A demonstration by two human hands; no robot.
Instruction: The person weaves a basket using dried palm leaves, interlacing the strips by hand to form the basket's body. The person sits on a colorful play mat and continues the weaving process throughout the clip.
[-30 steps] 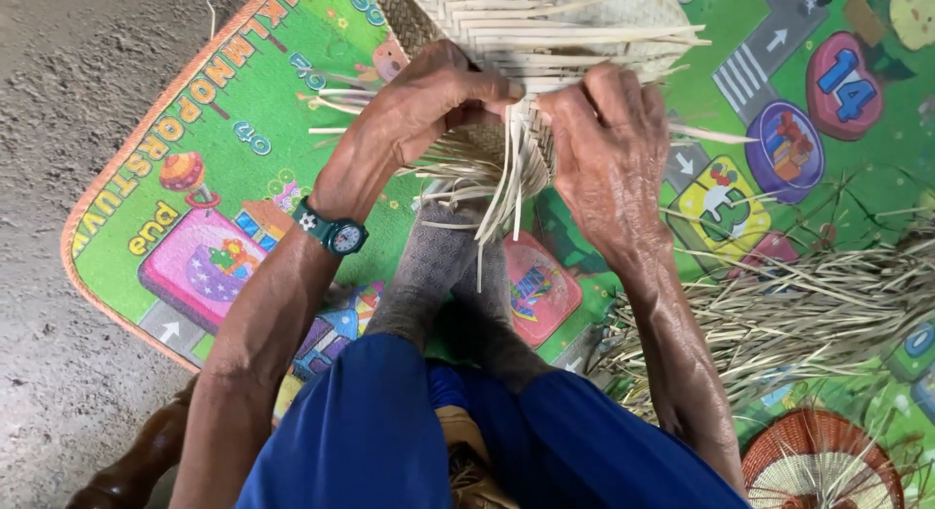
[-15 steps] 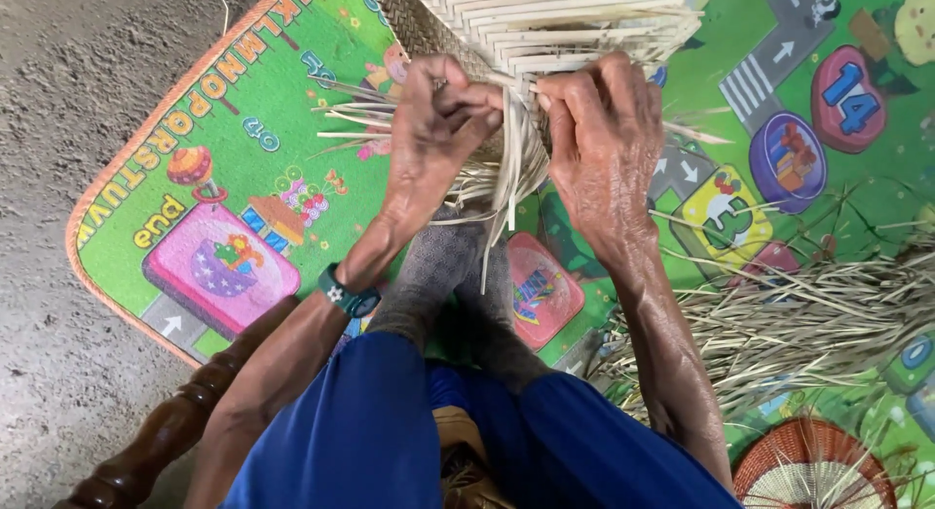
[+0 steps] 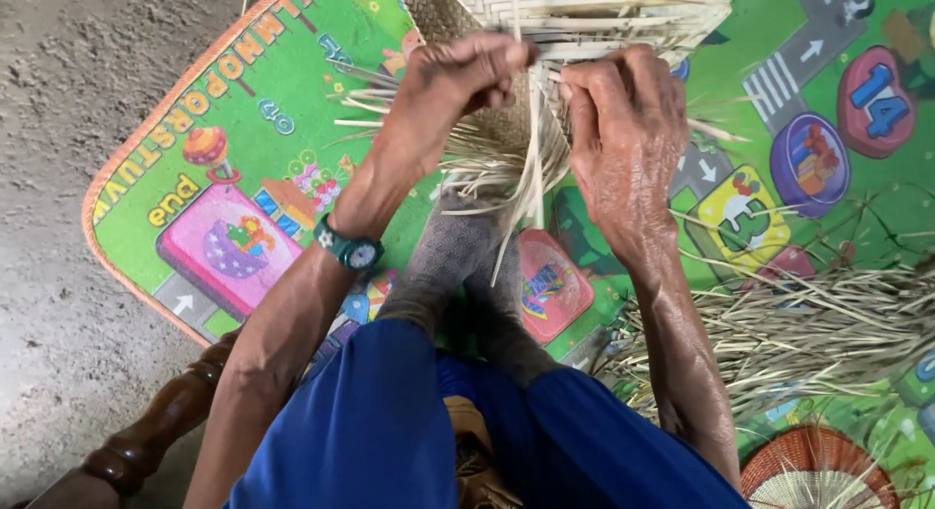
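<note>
A half-woven mat of pale straw strips (image 3: 575, 22) lies on a green play mat (image 3: 243, 149) in front of me. My left hand (image 3: 458, 85) pinches loose strips at the woven edge, fingers closed on them. My right hand (image 3: 623, 129) grips neighbouring strips (image 3: 534, 168) just to its right, thumb pressed against them. Loose strip ends hang down between both hands over my feet in grey socks (image 3: 458, 265). A teal wristwatch (image 3: 349, 248) sits on my left wrist.
A pile of loose dry straw (image 3: 808, 324) lies at my right. A round woven basket (image 3: 818, 470) shows at the bottom right. A turned wooden chair leg (image 3: 161, 426) sticks out at the lower left over the bare concrete floor (image 3: 58, 275).
Both hands have shifted slightly up along the woven edge, working the strips. My left forearm has swung inward and the view has tilted a little.
</note>
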